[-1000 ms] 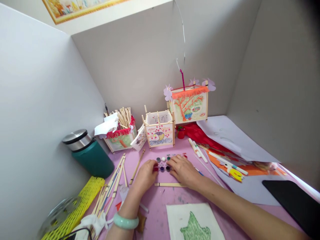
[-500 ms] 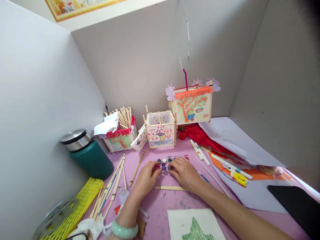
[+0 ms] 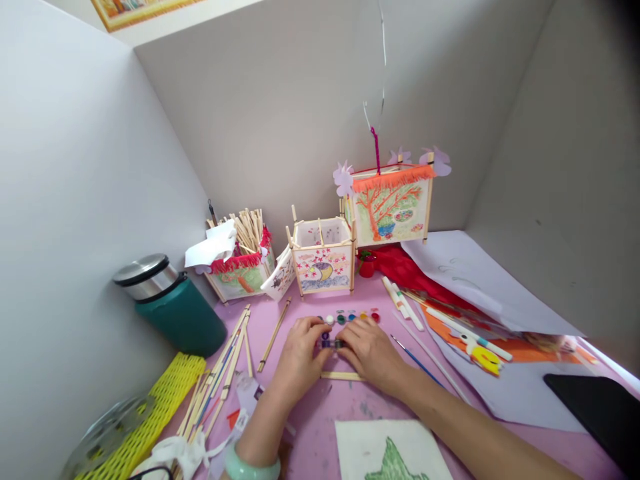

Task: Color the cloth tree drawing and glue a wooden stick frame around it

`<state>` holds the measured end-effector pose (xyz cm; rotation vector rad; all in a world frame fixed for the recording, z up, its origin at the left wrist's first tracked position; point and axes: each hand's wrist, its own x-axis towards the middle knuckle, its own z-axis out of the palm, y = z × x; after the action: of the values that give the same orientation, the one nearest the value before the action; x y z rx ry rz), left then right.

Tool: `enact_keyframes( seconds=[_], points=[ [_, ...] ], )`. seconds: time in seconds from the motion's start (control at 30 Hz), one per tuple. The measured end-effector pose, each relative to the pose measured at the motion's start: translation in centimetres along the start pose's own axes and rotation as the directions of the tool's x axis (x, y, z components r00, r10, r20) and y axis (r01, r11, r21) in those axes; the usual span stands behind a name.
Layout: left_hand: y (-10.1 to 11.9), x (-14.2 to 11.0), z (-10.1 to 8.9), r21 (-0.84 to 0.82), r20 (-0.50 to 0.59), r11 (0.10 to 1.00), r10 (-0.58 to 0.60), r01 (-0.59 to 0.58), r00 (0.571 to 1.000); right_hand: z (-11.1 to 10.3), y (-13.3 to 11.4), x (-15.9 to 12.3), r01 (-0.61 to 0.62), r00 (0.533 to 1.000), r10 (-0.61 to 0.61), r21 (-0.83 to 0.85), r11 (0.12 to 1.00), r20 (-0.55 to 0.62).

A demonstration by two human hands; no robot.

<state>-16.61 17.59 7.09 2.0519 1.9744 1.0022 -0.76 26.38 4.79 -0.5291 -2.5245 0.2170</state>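
Our left hand point(image 3: 303, 350) has thumb and fingers closed on the left end of a short strip of small dark plastic paint pots point(image 3: 327, 343), and our right hand point(image 3: 373, 350) pinches its right end, the two sets of fingertips near each other. We have this strip at the middle of the pink tabletop point(image 3: 313, 417). Just beyond it we see a far row of small round coloured paint pots point(image 3: 352, 319). On the near side, a flat pale wooden stick point(image 3: 343, 376) lies crosswise, and nearer still is a white paper sheet point(image 3: 347, 447) with a green pointed drawing. To our right lies a thin blue paintbrush point(image 3: 417, 362); at the far side stands a square stick-framed paper box point(image 3: 323, 270) with a moon picture.
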Motion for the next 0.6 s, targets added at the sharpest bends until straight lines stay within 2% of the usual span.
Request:
enact_keyframes(
  seconds=[0.17, 0.3, 0.6],
  points=[
    [0.40, -0.06, 0.72, 0.143, 0.033, 0.986, 0.081, -0.085, 0.996, -0.05, -0.14, 0.12, 0.024, 1.000, -0.024, -0.053, 0.998, 0.009],
    [0.58, 0.08, 0.93, 0.158, 0.020, 0.980, 0.122, -0.124, 0.992, -0.16, -0.31, 0.28, 0.027, 0.999, -0.026, -0.076, 0.997, 0.021],
    [0.43, 0.20, 1.05, 0.166, 0.016, 0.979, 0.121, -0.122, 0.993, -0.09, -0.43, 0.47, 0.037, 0.999, -0.035, -0.070, 0.997, 0.026]
  ],
)
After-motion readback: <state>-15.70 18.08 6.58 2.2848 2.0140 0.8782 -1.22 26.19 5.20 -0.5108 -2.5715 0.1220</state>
